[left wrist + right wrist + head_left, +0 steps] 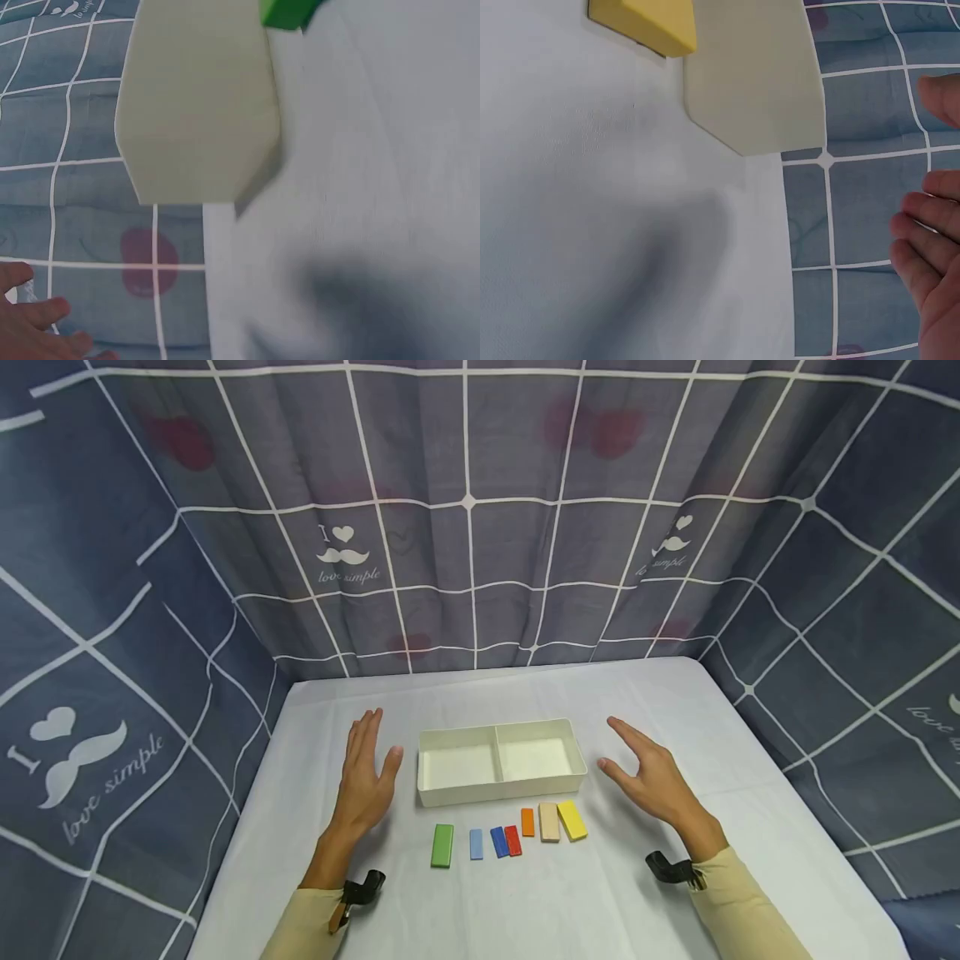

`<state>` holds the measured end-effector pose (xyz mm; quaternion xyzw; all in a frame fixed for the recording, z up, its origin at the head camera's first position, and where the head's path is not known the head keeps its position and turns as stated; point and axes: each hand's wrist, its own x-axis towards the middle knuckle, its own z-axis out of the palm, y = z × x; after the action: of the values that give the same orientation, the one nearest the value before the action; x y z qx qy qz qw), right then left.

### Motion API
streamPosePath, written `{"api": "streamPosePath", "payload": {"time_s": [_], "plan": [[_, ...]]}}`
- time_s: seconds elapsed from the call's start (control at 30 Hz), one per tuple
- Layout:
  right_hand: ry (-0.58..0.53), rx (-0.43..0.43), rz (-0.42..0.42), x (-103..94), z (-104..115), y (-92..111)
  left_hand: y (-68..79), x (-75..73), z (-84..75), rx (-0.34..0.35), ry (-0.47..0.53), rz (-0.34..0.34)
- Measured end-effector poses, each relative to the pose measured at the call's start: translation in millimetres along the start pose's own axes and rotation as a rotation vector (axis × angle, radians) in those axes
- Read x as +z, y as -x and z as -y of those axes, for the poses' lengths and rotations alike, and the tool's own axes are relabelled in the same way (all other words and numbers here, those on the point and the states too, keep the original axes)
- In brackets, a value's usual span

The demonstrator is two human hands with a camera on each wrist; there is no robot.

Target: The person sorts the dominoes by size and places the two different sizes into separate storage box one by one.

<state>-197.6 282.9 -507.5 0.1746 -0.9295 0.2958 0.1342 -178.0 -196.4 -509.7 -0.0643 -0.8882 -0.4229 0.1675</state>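
Observation:
My left hand (365, 789) hovers left of a cream box (480, 791), its fingers straight and its thumb apart, holding nothing. On the box's right side my right hand (660, 781) is also held with extended fingers and nothing in it. A divider splits the box into two compartments, both bare inside. In front of it lies a loose row of flat blocks: green (442, 846), light blue (476, 844), dark blue (499, 842), red (513, 840), orange (528, 822), plain wood (549, 822) and yellow (572, 820). The dark blue and red blocks lie close together, as do the wood and yellow ones.
A white cloth covers the table (600, 902). Dark checked curtains (517, 552) hang at the back and on both sides. A small black device (365, 887) is strapped to the left wrist, and another black device (670, 867) to the right.

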Motion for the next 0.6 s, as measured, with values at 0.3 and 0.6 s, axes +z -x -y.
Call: {"api": "streamPosePath", "payload": {"time_s": [0.3, 0.6], "plan": [[-0.049, -0.032, -0.041, -1.1, 3.3, 6.0, -4.4, 23.1, 0.8, 0.013, 0.172, -0.022], [-0.105, -0.033, -0.056, 0.1, 5.4, 13.4, -3.0, 42.0, 4.7, -0.016, 0.29, -0.022]]}}
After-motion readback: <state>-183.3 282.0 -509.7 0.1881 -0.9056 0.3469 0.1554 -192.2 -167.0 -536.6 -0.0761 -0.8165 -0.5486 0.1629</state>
